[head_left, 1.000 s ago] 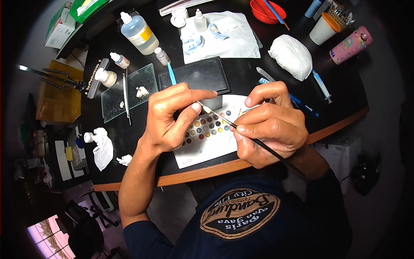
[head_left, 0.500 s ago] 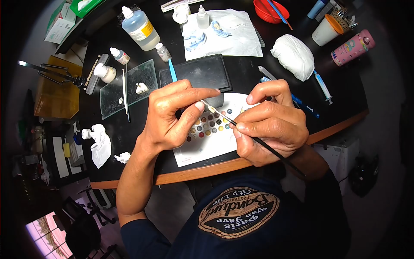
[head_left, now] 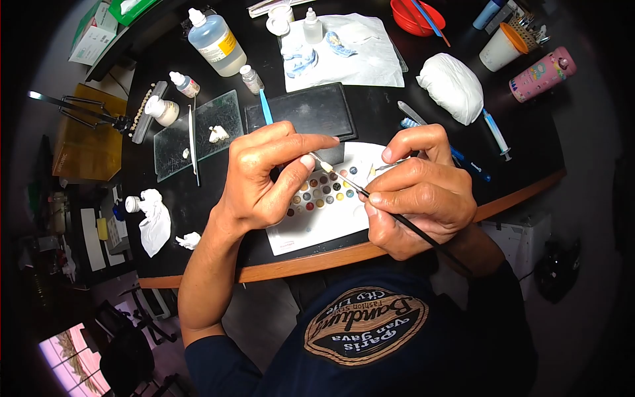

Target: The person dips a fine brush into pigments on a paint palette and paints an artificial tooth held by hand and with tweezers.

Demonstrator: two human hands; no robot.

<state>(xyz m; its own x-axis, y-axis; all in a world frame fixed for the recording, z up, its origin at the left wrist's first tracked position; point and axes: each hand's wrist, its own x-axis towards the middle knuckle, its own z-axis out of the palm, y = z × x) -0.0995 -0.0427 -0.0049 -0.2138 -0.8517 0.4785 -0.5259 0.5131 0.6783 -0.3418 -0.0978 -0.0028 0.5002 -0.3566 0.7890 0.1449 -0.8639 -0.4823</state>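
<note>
Between the thumb and index finger of my left hand (head_left: 261, 178) is a small cream, tooth-like piece (head_left: 326, 167), its base hidden by the fingertips. My right hand (head_left: 423, 202) grips a thin brush (head_left: 413, 228) with a black handle, its tip at or very near the piece; contact cannot be made out. Another slim, pale tool tip (head_left: 382, 168) pokes out from the right fingers, mostly hidden. Below both hands lies a white palette (head_left: 311, 235) with rows of small coloured paint spots (head_left: 319, 202).
Behind the hands lie a black slab (head_left: 307, 109) and a glass plate (head_left: 172, 149) with a metal spatula (head_left: 192, 152). Farther back stand a large liquid bottle (head_left: 218, 49), a red bowl (head_left: 413, 20) and a pink bottle (head_left: 539, 76). A syringe (head_left: 496, 135) rests at right beside a white bundle (head_left: 451, 87).
My right hand has shifted slightly right and down with the brush, and the brush tip has drawn back a little. My left hand stays nearly still.
</note>
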